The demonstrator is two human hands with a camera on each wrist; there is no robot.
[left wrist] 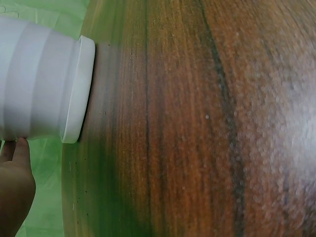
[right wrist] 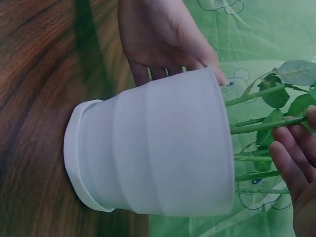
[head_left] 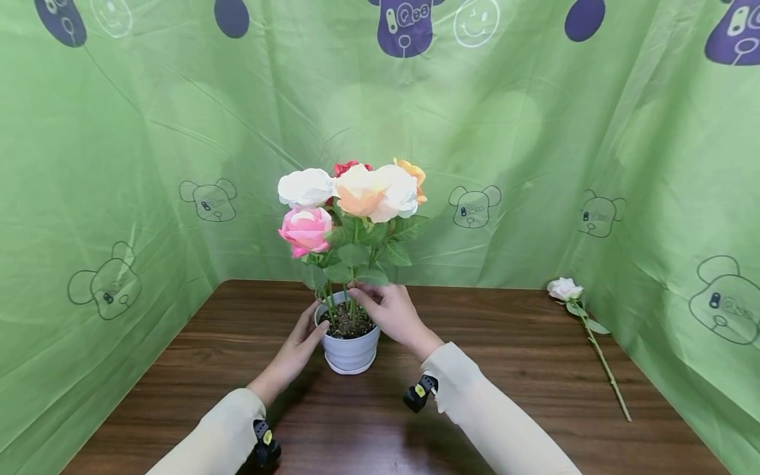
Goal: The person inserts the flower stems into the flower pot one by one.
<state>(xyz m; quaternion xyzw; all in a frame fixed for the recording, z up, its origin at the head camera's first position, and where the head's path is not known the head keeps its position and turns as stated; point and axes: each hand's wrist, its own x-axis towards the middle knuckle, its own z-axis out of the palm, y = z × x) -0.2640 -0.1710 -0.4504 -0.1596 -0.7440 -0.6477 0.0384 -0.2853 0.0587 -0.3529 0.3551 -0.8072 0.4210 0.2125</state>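
Observation:
A white ribbed flowerpot (head_left: 350, 355) with dark soil (head_left: 350, 323) stands upright on its saucer (right wrist: 81, 153). Several artificial roses rise from it: white (head_left: 305, 188), pink (head_left: 307, 231), peach (head_left: 359, 191), with red and orange ones partly hidden behind. My left hand (head_left: 299, 344) holds the pot's left side, thumb at the rim and fingers round the wall, as the right wrist view also shows. Just above the rim, my right hand (head_left: 394, 311) pinches a green rose stem (right wrist: 269, 126) between thumb and fingers. Leaves cover some of its fingertips in the head view.
One loose white rose (head_left: 565, 289) lies on the right side of the dark wooden table (head_left: 493, 356), its stem (head_left: 608, 373) pointing toward the front. Green printed cloth (head_left: 522, 145) hangs behind the table and along both sides.

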